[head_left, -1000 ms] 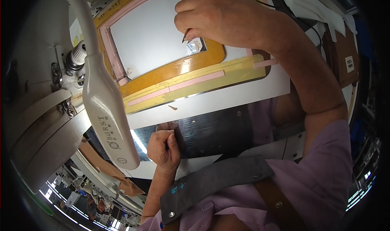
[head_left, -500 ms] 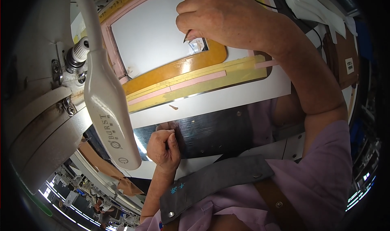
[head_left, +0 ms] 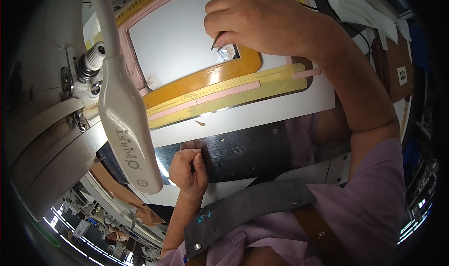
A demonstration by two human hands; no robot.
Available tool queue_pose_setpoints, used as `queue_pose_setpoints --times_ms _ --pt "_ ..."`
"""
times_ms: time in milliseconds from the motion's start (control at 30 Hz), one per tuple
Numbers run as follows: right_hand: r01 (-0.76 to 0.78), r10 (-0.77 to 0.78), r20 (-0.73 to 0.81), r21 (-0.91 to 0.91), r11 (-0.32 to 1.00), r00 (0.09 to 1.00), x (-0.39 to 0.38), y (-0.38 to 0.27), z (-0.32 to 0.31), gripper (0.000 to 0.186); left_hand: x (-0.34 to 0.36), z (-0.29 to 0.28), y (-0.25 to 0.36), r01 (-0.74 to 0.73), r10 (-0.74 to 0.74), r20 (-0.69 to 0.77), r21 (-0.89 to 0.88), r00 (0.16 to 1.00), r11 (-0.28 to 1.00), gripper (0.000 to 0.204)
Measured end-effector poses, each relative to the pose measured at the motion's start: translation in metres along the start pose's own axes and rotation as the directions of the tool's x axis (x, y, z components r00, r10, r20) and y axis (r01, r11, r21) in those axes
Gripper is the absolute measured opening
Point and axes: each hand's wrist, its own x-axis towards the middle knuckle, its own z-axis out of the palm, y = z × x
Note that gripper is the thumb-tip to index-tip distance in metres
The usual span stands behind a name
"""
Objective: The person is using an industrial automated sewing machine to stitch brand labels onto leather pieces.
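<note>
I see the right hand [head_left: 250,22] pinching a slim pointed tool [head_left: 214,45] over the smooth amber frame [head_left: 210,75], and the left hand [head_left: 188,168] clenched at the scratched, reflective metal plate [head_left: 252,156] before this frame.

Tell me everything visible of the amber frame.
The amber frame looks like glossy plastic, with a rounded near right corner and dark writing on its far border. It surrounds a large window showing white; pink strips line the window's left and far sides. It lies flat and angled, its near border rising toward the picture's right, beside a yellow band. The right hand, pinching a dark pointed tool, covers its far right part; whether they touch is unclear.
</note>
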Motion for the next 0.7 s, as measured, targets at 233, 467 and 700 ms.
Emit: queue_pose_setpoints --times_ms 233,467,700 --pt "-0.061 0.057 0.035 0.134 0.989 0.998 0.002 -0.002 -0.003 0.026 -0.001 0.002 -0.001 -0.004 0.004 -0.005 0.004 1.0 1.0 0.008" --pt "-0.05 0.047 -0.065 -0.041 0.998 0.997 -0.001 -0.018 0.017 0.014 0.0 0.002 0.0 0.008 -0.008 -0.03 -0.023 1.0 1.0 0.007" --pt "0.029 -0.031 -0.007 -0.165 0.986 0.999 0.005 -0.019 0.008 0.011 0.001 -0.002 0.0 0.008 -0.009 -0.026 -0.032 1.0 0.999 0.005"
